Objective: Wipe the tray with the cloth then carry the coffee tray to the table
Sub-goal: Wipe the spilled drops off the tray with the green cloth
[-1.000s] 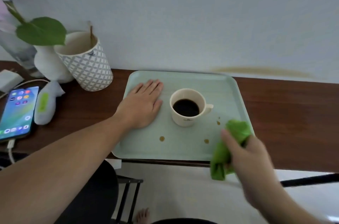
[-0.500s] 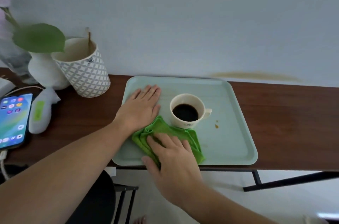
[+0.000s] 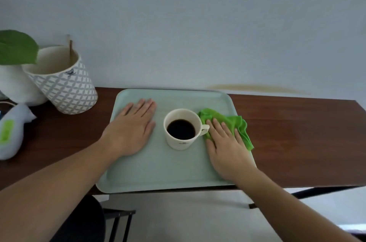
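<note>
We press our right hand (image 3: 227,146) flat, fingers spread, on the crumpled bright green cloth (image 3: 233,123), which lies on the right side of the pale green plastic tray (image 3: 168,174), just beside the handle of the cream ceramic cup of black coffee (image 3: 183,129). The hand does not grip the cloth; it only pushes it down against the tray. Our left hand (image 3: 131,129) lies open and flat on the left part of the tray, holding nothing, and steadies it. The tray rests on the dark brown wooden table (image 3: 297,142), and its near edge reaches a little over the table edge.

The risk, we think, is the cup. The cloth touches or nearly touches the handle, so a wipe toward the left can knock the cup and spill coffee on the tray again. The cup is quite full, so also a quick lift later can make it slosh. Because the tray hangs over the edge, heavy pressure near the front can tip it.

To the left stand a white pot with a grey diamond pattern (image 3: 63,83), a green leaf (image 3: 17,47) and a small white device with a green label (image 3: 10,129), all well apart from the tray. Only the cup stands in the way of the wiping.
</note>
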Tool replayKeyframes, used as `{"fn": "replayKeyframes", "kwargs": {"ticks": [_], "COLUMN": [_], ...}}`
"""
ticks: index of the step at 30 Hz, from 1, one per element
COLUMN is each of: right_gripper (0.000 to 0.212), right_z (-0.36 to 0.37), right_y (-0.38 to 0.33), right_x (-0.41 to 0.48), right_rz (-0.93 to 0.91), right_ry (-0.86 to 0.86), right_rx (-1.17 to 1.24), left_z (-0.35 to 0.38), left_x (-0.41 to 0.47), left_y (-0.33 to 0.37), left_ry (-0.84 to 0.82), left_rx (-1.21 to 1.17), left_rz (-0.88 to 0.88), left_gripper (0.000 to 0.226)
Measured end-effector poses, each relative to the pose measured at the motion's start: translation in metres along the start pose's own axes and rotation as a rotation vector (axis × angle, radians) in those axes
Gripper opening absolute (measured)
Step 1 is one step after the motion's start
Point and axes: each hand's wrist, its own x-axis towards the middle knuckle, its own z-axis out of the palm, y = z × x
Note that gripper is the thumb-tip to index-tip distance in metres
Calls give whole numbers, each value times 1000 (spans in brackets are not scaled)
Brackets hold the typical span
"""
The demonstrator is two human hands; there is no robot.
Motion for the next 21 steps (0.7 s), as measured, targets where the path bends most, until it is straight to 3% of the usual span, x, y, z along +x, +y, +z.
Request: {"fn": "replayKeyframes", "kwargs": {"ticks": [5,10,14,21], "right_gripper": [58,62,72,74], "right_z": [-4,2,5,5], "right_y": [6,-9,-38,-39], "right_x": [63,-5,-64,-27], "right_rz": [5,78,12,-63], "right_ry": [-13,-2,-91,-64], "right_rx": [-19,-26,-3,-33], "left_z": [-1,-3,-2,-7], "left_x": [1,3,2,1], "left_y": [3,8,7,6], "left_ry": [-6,-16,-26,-52], "left_rx": [7,9,12,15], "left_rz": [-25,-105,-97,-40], "left_gripper": [67,68,67,70]}}
